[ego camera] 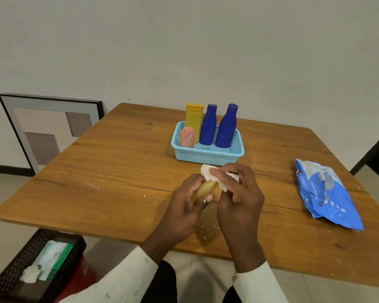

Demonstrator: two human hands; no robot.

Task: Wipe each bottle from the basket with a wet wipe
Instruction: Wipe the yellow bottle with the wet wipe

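A person's left hand [184, 204] grips a small yellowish bottle [203, 190] above a wooden table [109, 171], while the right hand [238, 193] presses a white wipe [210, 173] around its upper end. Just behind the hands, a light-blue basket [206, 155] holds a yellow bottle [193, 119], two blue bottles [208, 125] standing upright, and a pink oval container [187, 137]. A blue wipes pack [324, 193] lies on the table to the right. Below the table's left edge, a black perforated bin [13, 270] holds a green-and-white pack [52, 256]. A framed picture [48, 127] leans against the wall.
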